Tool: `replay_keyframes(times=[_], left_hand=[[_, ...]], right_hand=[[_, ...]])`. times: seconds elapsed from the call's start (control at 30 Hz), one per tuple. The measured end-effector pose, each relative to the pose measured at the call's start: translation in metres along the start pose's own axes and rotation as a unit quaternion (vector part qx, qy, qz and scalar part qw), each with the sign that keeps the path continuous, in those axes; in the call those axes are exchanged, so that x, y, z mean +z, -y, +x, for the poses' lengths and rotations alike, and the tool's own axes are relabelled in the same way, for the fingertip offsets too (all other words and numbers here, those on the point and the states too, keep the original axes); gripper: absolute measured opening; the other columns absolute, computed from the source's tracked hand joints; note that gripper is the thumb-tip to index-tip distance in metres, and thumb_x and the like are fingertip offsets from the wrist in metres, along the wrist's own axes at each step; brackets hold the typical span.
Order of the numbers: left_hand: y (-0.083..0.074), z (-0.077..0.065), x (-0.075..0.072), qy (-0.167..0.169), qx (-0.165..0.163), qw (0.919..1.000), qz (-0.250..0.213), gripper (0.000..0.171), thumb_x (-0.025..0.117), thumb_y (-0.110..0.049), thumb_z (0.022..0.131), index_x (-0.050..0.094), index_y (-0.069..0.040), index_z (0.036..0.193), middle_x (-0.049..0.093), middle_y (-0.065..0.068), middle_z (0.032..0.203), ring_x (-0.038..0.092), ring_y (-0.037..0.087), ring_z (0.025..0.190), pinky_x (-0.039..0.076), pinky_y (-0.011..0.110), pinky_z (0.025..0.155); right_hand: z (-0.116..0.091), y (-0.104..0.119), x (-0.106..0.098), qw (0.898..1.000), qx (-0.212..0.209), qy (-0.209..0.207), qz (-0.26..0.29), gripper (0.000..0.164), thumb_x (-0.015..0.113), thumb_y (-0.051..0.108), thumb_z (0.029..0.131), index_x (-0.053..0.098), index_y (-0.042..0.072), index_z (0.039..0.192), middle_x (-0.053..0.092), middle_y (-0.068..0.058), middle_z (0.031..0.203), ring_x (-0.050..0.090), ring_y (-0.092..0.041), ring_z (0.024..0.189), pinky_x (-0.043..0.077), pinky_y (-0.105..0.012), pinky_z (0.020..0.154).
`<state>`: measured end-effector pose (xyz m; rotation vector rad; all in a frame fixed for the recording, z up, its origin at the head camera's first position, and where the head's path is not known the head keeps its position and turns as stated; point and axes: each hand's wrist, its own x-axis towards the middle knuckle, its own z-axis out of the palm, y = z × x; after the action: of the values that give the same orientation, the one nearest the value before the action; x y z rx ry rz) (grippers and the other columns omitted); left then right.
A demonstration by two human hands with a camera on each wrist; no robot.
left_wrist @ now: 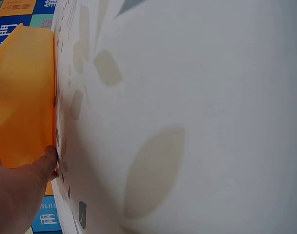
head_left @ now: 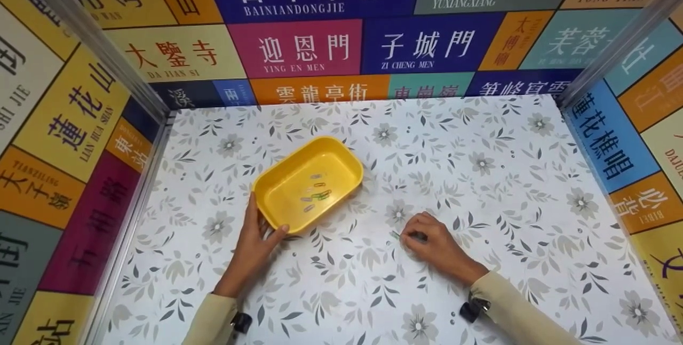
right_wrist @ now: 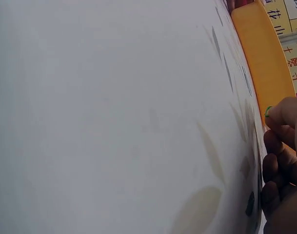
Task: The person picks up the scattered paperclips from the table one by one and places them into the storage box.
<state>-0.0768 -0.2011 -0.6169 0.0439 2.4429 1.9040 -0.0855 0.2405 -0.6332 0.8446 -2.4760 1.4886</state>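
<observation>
A yellow plastic tray [head_left: 277, 195] stands on the table, with several coloured paper clips [head_left: 319, 194] lying on its bottom. My left hand [head_left: 257, 243] grips the tray's near left corner, thumb on the front wall and fingers along the left side. To the right of the tray, my right hand [head_left: 429, 241] pinches a green paper clip [head_left: 395, 235] between thumb and index finger. In the right wrist view the green clip pokes out past the fingertips, while the other fingers curl below it. The left wrist view shows my thumb against the tray's outer wall.
The table [head_left: 480, 195] has a white cover printed with grey leaves and flowers. Colourful panels with Chinese lettering [head_left: 304, 49] rise along the back and both sides, with clear corner strips between them. Dark wrist straps [head_left: 475, 309] sit over beige sleeves [head_left: 517, 307].
</observation>
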Motion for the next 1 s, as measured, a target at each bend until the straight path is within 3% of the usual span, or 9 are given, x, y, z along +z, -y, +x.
replay_keyframes(times=[0.2, 0.37, 0.6, 0.87, 1.0], left_hand=[[0.0004, 0.0005, 0.0006, 0.000, 0.003, 1.0000, -0.009, 0.115, 0.081, -0.023, 0.103, -0.005, -0.031, 0.179, 0.007, -0.001, 0.185, 0.027, 0.029, 0.166, 0.030, 0.040, 0.133], [0.0000, 0.0002, 0.0010, 0.000, -0.002, 1.0000, -0.010, 0.116, 0.082, -0.026, 0.103, -0.006, -0.028, 0.179, 0.006, -0.001, 0.185, 0.028, 0.027, 0.166, 0.031, 0.035, 0.131], [0.0008, -0.0003, 0.0004, 0.001, 0.012, 0.9996, -0.025, 0.117, 0.082, -0.022, 0.102, -0.006, -0.027, 0.179, 0.010, 0.008, 0.185, 0.034, 0.032, 0.164, 0.040, 0.036, 0.126], [0.0013, -0.0011, 0.0018, 0.001, 0.008, 0.9991, -0.041, 0.116, 0.081, -0.022, 0.103, -0.006, -0.027, 0.179, 0.008, 0.001, 0.185, 0.030, 0.028, 0.166, 0.038, 0.034, 0.128], [0.0029, -0.0010, 0.0015, 0.001, 0.008, 0.9992, -0.040, 0.117, 0.081, -0.023, 0.103, -0.008, -0.027, 0.178, 0.007, 0.002, 0.185, 0.026, 0.026, 0.167, 0.036, 0.034, 0.129]], right_hand=[[-0.0005, 0.0027, -0.0009, 0.999, 0.035, -0.009, 0.031, 0.019, 0.084, -0.006, 0.093, 0.082, 0.013, 0.092, 0.072, 0.002, 0.098, 0.064, -0.018, 0.096, 0.051, -0.015, 0.085], [0.0003, 0.0013, 0.0005, 0.999, 0.023, -0.026, 0.030, 0.022, 0.085, -0.010, 0.089, 0.082, 0.011, 0.091, 0.073, -0.003, 0.095, 0.063, -0.023, 0.092, 0.049, -0.017, 0.080], [0.0013, -0.0021, 0.0047, 0.999, 0.001, -0.047, 0.027, 0.024, 0.084, -0.019, 0.083, 0.079, 0.003, 0.088, 0.072, -0.010, 0.090, 0.062, -0.028, 0.086, 0.047, -0.017, 0.076], [0.0004, -0.0034, 0.0023, 0.998, 0.011, -0.038, 0.041, 0.026, 0.083, -0.017, 0.086, 0.081, 0.009, 0.091, 0.072, -0.008, 0.092, 0.062, -0.026, 0.089, 0.049, -0.020, 0.076], [0.0000, -0.0036, 0.0020, 0.998, 0.017, -0.035, 0.040, 0.021, 0.083, -0.015, 0.088, 0.080, 0.006, 0.090, 0.072, -0.009, 0.093, 0.062, -0.026, 0.089, 0.049, -0.020, 0.076]])
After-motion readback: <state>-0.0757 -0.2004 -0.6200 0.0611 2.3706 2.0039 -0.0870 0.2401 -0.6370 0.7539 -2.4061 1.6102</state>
